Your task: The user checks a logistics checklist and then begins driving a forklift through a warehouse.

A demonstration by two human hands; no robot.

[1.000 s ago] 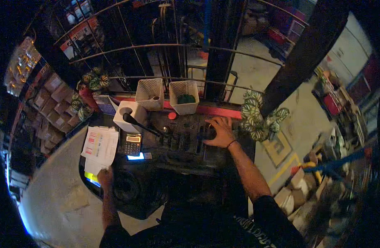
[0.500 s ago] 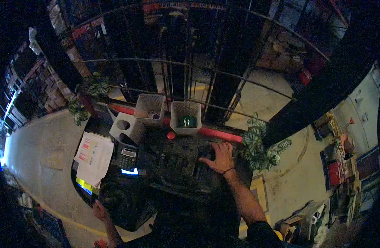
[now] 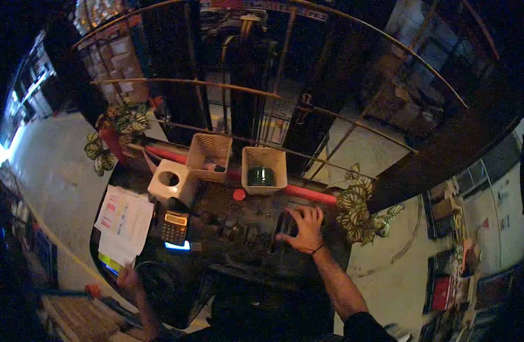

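My right hand (image 3: 305, 232), with a dark band at its wrist, reaches over the right side of a dark dashboard (image 3: 228, 202). Its thumb and fingers are spread around a dark upright part (image 3: 283, 228), perhaps a control; contact is not clear. At the lower left, my left hand (image 3: 128, 278) is closed and slightly blurred beside the dark steering wheel (image 3: 155, 280); what it holds is hidden. Above that hand lies a clipboard with papers (image 3: 125, 219). A calculator (image 3: 175, 227) sits beside it, over a small lit screen (image 3: 177, 245).
Two pale mesh baskets (image 3: 209, 149) and a white holder with a round hole (image 3: 166, 185) stand along the dashboard's far edge, near a red round knob (image 3: 239, 195). Leafy plants (image 3: 356, 205) flank it. Metal bars (image 3: 245, 88) cross ahead. Stacked boards (image 3: 82, 316) appear lower left.
The surroundings have shifted past the vehicle, with stacked boards now at the lower left. My left hand has moved slightly up and left. My right hand keeps its place over the dashboard.
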